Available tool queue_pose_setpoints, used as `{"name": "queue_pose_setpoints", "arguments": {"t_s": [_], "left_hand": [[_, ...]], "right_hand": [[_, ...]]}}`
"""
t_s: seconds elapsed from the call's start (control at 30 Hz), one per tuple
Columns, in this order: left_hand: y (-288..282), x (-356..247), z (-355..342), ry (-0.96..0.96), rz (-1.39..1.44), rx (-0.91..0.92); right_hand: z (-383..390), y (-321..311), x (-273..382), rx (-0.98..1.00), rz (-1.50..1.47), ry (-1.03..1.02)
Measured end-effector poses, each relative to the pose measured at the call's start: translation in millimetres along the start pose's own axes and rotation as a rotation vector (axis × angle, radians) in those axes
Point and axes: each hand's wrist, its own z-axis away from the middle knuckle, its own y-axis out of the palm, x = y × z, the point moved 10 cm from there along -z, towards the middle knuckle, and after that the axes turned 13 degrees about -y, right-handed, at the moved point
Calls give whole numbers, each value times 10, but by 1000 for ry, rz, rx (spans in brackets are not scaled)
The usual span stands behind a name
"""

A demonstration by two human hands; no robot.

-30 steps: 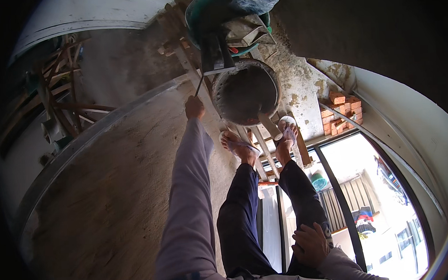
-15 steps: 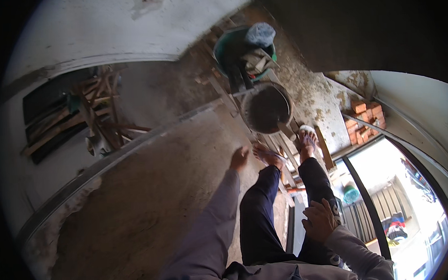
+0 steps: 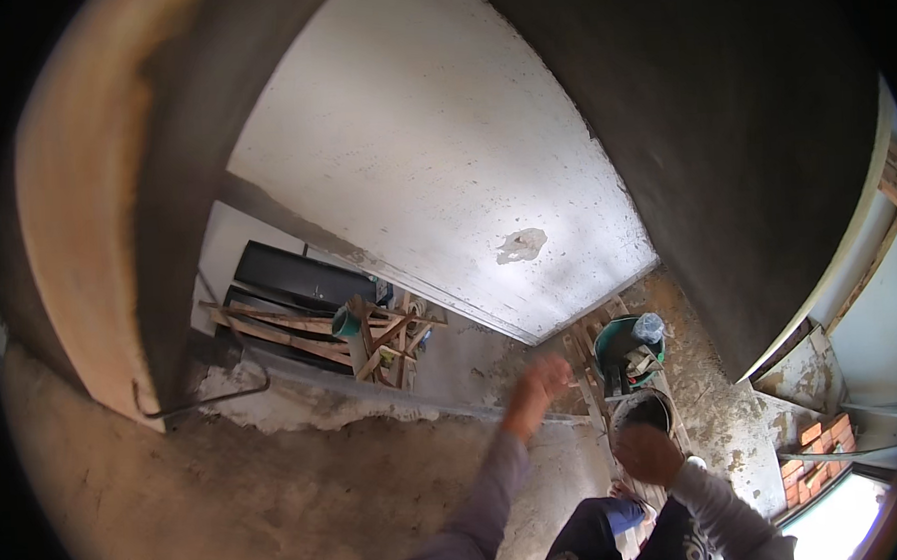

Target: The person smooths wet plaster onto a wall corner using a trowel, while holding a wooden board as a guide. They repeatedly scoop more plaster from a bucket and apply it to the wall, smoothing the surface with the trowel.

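Observation:
My left hand (image 3: 539, 394) is raised out in front, left of the bucket, and motion smears its fingers. No object shows in it. My right hand (image 3: 648, 453) is in front of the near side of a round bucket (image 3: 629, 407) with dark contents, overlapping it in the view. I cannot tell whether it touches the bucket, and its fingers are too blurred to read. Just beyond stands a green tub (image 3: 602, 345) holding a clear plastic bag (image 3: 649, 327) and some tools that I cannot make out.
Wooden planks (image 3: 584, 359) run beneath the bucket, tub and my feet. A bent metal rod (image 3: 218, 398) sticks out at left beside a plastered edge (image 3: 86, 226). Scrap wood (image 3: 386, 348) lies below left. Dark overhead surface (image 3: 703, 139) at upper right; stacked bricks (image 3: 815, 464) lower right.
My view has tilted up and away, showing more wall. Both hands have risen from beside my legs to in front of me; the bucket and tub now appear lower and farther right.

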Motion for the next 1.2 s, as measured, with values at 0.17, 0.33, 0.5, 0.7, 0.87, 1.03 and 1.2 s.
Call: {"name": "queue_pose_setpoints", "arguments": {"t_s": [0.17, 0.33, 0.5, 0.7, 0.87, 1.03, 1.2], "left_hand": [[402, -2631, 869, 489, 803, 651], [345, -3935, 1548, 812, 1015, 747], [36, -3614, 1786, 700, 938, 437], [-189, -2691, 3144, 1129, 316, -299], [-797, -2857, 4744, 1585, 137, -980], [-1344, -2964, 4758, 1348, 161, -1032], [-1378, -2923, 4631, 1309, 13, -1019]], "right_hand": [[-1500, -1721, 1520, -158, -377, -70], [-2058, -2536, 2828, -83, -374, -284], [-2793, -2415, 2623, -198, -907, -6], [-3885, -1875, 1422, -521, -1599, 156], [-4662, -1764, 1772, -610, -1709, -41], [-4281, -1530, 2176, -512, -1694, -30], [-3262, -1949, 3366, -508, -365, -552]]}}
